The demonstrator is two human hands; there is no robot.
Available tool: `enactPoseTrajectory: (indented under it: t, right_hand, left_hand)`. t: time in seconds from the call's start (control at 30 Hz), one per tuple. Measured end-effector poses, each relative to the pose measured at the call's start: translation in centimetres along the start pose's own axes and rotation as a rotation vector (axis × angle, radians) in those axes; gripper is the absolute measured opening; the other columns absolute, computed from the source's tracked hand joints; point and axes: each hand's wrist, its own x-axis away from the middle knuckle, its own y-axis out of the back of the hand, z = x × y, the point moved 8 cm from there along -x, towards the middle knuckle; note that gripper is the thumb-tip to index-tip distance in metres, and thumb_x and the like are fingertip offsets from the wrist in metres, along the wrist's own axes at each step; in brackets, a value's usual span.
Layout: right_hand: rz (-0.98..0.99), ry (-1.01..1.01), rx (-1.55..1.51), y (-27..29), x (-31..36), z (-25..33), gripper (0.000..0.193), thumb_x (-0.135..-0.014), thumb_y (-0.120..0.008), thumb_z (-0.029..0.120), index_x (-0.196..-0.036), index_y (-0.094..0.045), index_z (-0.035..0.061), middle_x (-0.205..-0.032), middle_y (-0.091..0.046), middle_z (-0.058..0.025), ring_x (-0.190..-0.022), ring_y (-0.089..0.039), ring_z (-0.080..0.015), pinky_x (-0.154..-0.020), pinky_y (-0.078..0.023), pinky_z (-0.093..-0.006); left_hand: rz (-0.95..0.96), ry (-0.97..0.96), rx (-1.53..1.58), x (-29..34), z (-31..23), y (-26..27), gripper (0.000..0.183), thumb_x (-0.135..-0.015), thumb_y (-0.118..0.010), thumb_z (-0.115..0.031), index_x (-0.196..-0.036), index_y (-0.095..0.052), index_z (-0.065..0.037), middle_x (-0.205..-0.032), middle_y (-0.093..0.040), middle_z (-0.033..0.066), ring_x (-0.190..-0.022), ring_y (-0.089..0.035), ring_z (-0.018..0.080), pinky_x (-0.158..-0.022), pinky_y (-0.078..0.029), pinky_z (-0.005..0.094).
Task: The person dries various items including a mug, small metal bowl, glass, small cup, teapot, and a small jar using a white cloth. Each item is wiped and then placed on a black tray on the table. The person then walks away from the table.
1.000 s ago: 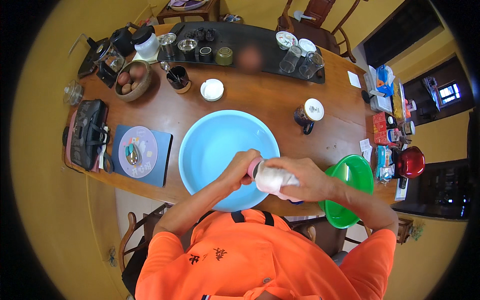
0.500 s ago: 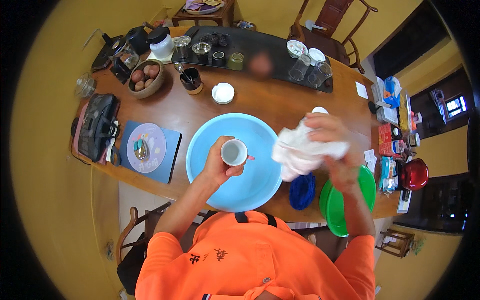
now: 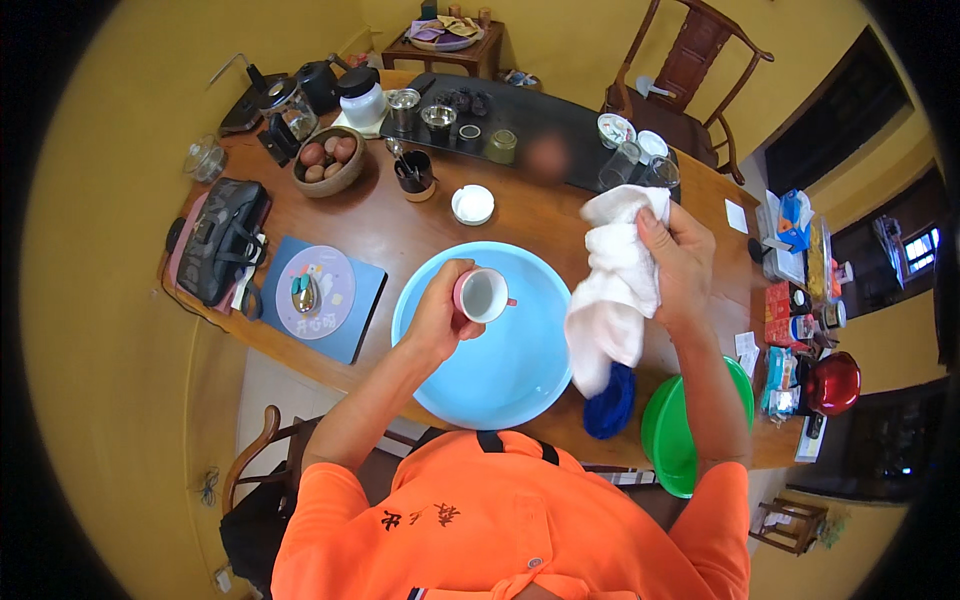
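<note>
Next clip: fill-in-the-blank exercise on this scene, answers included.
The left hand holds a small round pink-handled cup, ____ inside.
The large round plastic basin below the cup is light ____.
The right hand holds a soft white cloth; the smaller plastic basin nearest that forearm is ____.
Answers: white; blue; green.
</note>
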Motion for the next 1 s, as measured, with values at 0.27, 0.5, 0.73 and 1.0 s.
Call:
enactPoseTrajectory:
  t: [0.27, 0.5, 0.73, 1.0]
  right_hand:
    - [0.161, 1.108, 0.987, -9.5, 5.0, 4.3, 0.021, -0.064, -0.065, 0.013, -0.084, -0.062, 0.007, -0.074, -0.053, -0.0061, -0.062, -0.055, -0.0218, -0.052, -0.045, -0.0345]
    - [0.558, 0.864, 0.947, -11.4, 6.7, 0.4, 0.018, -0.061, -0.066, 0.009, -0.078, -0.06, 0.0072, -0.082, -0.055, -0.0066, -0.075, -0.055, -0.0235, -0.058, -0.044, -0.0352]
    - [0.426, 0.794, 1.088, -8.4, 6.5, -2.7, 0.027, -0.074, -0.065, 0.012, -0.1, -0.066, 0.0161, -0.098, -0.056, -0.0097, -0.091, -0.054, -0.0284, -0.071, -0.043, -0.0396]
    - [0.276, 0.377, 0.57, -6.9, 5.2, -6.3, 0.023, -0.086, -0.059, 0.016, -0.109, -0.062, 0.0156, -0.084, -0.059, -0.0113, -0.072, -0.058, -0.0367, -0.063, -0.049, -0.0416]
  left_hand:
    - [-0.015, 0.012, -0.006, 0.2, -0.4, -2.5, 0.034, -0.091, -0.039, -0.04, -0.076, -0.053, -0.012, -0.058, -0.053, 0.0042, -0.033, -0.031, 0.0137, -0.039, -0.026, 0.0279]
    - [0.035, 0.265, -0.068, -0.1, 3.8, -2.4, 0.031, -0.09, -0.038, -0.036, -0.07, -0.047, -0.013, -0.049, -0.043, 0.003, -0.033, -0.023, 0.0114, -0.037, -0.021, 0.0276]
    - [-0.045, 0.286, -0.191, -0.4, 5.5, -1.4, 0.031, -0.09, -0.034, -0.037, -0.078, -0.046, -0.011, -0.05, -0.042, 0.0034, -0.035, -0.022, 0.0106, -0.038, -0.021, 0.0282]
    - [0.011, 0.283, -0.192, -0.7, 3.9, -1.5, 0.04, -0.093, -0.034, -0.042, -0.072, -0.051, -0.013, -0.047, -0.044, 0.0044, -0.031, -0.024, 0.0108, -0.034, -0.022, 0.0254]
